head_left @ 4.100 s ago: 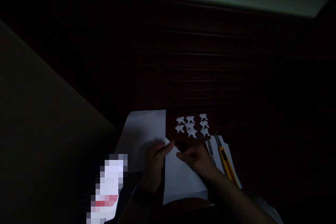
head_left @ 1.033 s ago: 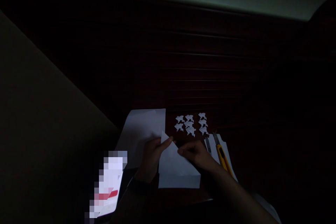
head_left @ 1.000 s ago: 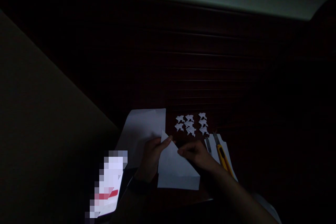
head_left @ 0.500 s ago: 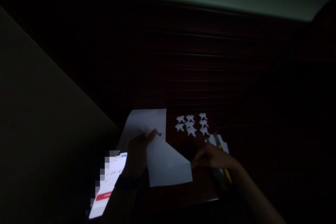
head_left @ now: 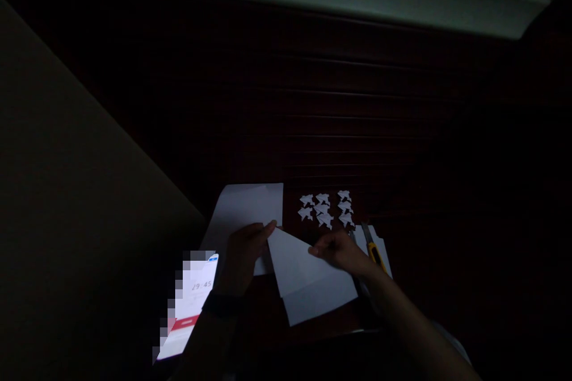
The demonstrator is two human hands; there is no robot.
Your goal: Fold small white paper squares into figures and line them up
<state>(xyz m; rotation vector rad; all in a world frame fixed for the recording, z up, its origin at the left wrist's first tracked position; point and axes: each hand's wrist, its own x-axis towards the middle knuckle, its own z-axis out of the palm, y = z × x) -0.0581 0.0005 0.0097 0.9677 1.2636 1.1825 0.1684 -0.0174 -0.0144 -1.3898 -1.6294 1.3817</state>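
Observation:
A white sheet of paper (head_left: 308,277), folded over along a slanted upper edge, is held between both hands above the dark table. My left hand (head_left: 245,247) pinches its upper left corner, thumb on top. My right hand (head_left: 337,250) grips the slanted edge farther right, thumb and fingertips closed on the paper. A strip across the sheet's lower end lies beyond the folded layer. Beyond the hands, several small folded paper figures (head_left: 322,209) lie in rows. Part of a larger white sheet (head_left: 252,199) shows behind my left hand.
At the right, a yellow utility knife (head_left: 375,255) rests on white paper (head_left: 385,250), partly covered by my right forearm. A lit phone (head_left: 190,306) leans at the lower left. The table's front edge (head_left: 357,331) shows below the paper. Dark slatted panelling (head_left: 339,95) rises behind.
The folded sheet swung left with my left hand, then back right, and is now tilted. My right hand slid down its edge, came away at the lower corner, then moved back up onto the slanted edge.

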